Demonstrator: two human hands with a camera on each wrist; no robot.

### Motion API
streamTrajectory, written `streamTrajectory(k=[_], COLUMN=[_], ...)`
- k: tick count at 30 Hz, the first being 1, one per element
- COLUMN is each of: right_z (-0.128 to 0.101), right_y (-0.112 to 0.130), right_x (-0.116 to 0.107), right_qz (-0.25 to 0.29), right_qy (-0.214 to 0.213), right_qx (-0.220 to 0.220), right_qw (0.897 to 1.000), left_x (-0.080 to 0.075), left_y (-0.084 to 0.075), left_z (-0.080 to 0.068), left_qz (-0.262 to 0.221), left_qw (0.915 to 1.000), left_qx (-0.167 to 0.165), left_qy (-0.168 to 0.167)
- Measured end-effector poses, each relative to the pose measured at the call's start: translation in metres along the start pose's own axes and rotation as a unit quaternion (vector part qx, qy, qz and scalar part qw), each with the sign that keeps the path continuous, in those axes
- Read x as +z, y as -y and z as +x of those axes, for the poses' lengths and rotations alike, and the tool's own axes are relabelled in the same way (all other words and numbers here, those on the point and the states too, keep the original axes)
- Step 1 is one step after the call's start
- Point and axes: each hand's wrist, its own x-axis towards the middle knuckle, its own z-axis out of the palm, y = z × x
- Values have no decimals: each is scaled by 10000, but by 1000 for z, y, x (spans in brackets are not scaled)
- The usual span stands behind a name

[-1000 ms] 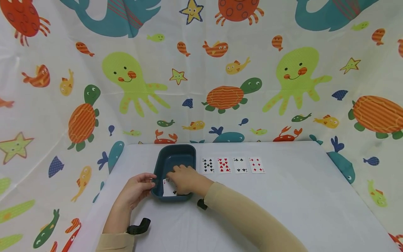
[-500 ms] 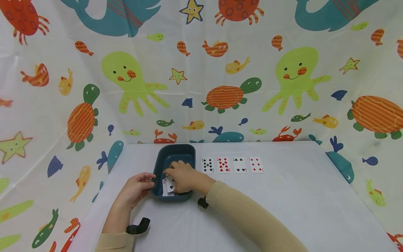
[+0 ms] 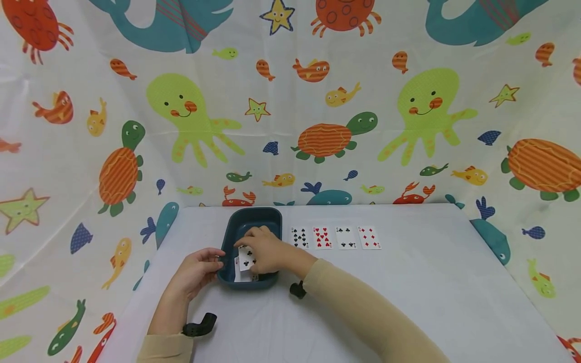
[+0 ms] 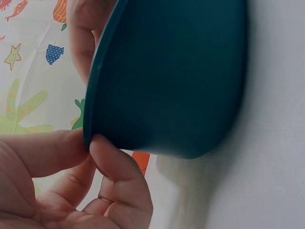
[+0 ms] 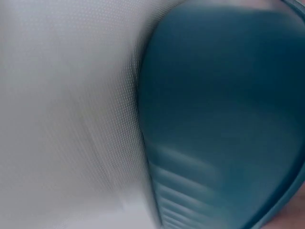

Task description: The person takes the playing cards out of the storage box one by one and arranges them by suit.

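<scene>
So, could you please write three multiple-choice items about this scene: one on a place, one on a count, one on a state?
1. Where does the row of face-up cards lie?
A. inside the tray
B. on the table, right of the tray
C. under the left hand

2. How many cards are in that row?
A. two
B. four
C. six

3. What does the left hand do?
A. lies flat on the table
B. lifts a card
C. grips the rim of the dark teal tray

Answers: 1 B, the row lies on the white table beside the tray. 2 B, the head view shows four. 3 C, its fingers pinch the rim, while the right hand holds a clubs card over the tray.
</scene>
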Motion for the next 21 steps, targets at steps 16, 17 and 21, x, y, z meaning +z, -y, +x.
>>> streamTrajectory(k=[16, 17, 21], right_z=[-18, -19, -27], right_y=[-17, -18, -20], right_x=[-18, -18, -22], right_qz=[1097, 1146, 1350], right_qy=[-128, -131, -162], right_qx=[169, 168, 180], right_qw=[9937, 9932, 9905], left_x=[0, 0, -1], left_y=[2, 2, 3], left_z=[3, 3, 2], left_qz=[7, 2, -7], left_qw=[10000, 10000, 10000], left_qx=[-12, -16, -13], left_qy=[-12, -11, 2])
